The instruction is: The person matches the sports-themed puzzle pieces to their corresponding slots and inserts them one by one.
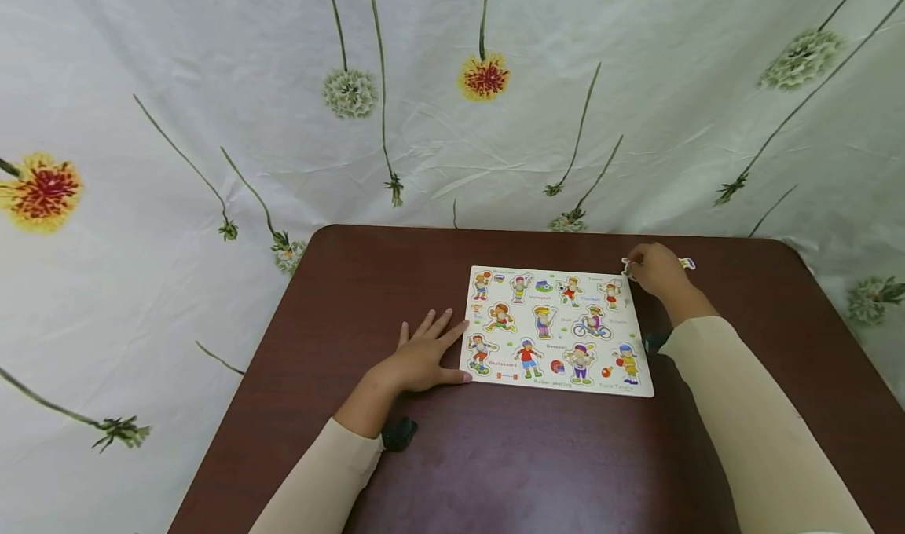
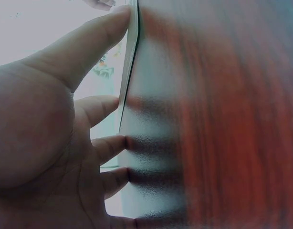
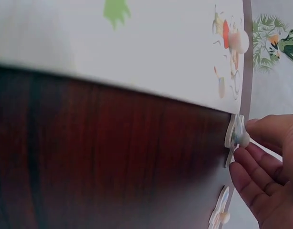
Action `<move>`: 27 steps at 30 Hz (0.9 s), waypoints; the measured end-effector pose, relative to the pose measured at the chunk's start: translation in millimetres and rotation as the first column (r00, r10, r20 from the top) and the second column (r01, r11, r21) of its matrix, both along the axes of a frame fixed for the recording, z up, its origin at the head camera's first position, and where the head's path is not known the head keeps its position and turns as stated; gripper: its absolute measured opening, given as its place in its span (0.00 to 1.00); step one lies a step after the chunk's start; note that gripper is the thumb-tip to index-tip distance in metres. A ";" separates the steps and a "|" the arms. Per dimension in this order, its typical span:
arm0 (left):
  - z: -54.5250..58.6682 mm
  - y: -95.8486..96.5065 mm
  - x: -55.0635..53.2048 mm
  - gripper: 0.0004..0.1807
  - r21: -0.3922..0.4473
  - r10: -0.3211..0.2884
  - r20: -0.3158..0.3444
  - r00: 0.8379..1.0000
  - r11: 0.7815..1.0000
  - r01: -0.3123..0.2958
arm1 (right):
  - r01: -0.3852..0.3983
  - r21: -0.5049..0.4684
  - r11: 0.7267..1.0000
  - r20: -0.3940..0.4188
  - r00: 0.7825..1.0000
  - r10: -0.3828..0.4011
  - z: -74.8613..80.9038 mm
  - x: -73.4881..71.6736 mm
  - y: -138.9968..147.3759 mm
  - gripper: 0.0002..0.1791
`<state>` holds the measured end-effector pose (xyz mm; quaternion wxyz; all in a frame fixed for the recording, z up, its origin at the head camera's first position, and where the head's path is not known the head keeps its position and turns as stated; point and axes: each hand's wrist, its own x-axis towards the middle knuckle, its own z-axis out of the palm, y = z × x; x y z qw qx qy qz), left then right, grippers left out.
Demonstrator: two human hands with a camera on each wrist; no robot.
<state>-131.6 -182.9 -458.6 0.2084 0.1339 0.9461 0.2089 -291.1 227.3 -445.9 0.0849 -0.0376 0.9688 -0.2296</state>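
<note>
A white puzzle board (image 1: 519,345) with several colourful sports figures lies on the table. My left hand (image 1: 419,361) rests beside its left edge with fingers spread; the thumb and a finger touch that edge. In the left wrist view, the thumb (image 2: 96,40) presses against the thin board side (image 2: 131,52). At the board's far right corner, my right hand (image 1: 657,270) pinches the knob of a small puzzle piece (image 1: 626,265), its fingertips curled round it. The right wrist view shows this piece's pale knob (image 3: 244,139) between thumb and fingers. The piece's picture is mostly hidden.
Another knobbed puzzle piece (image 1: 687,264) lies just right of my right hand, near the back edge. The dark brown table (image 1: 537,471) has rounded far corners. A white flowered cloth (image 1: 424,149) hangs behind it.
</note>
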 end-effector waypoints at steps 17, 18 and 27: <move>-0.5 0.5 -0.1 0.50 0.000 0.000 0.001 1.000 1.000 0.000 | 0.104 -0.025 0.994 -0.056 0.993 -0.105 -13.3 3.3 16.2 0.16; -0.5 0.6 -0.1 0.50 -0.002 0.001 0.001 1.000 1.000 -0.001 | 0.109 -0.037 0.993 -0.061 0.992 -0.112 -14.4 3.9 17.7 0.15; -0.6 0.2 -0.6 0.50 -0.005 -0.002 0.003 1.000 1.000 0.002 | 0.147 -0.131 0.980 -0.066 0.985 -0.157 -19.2 16.2 22.3 0.17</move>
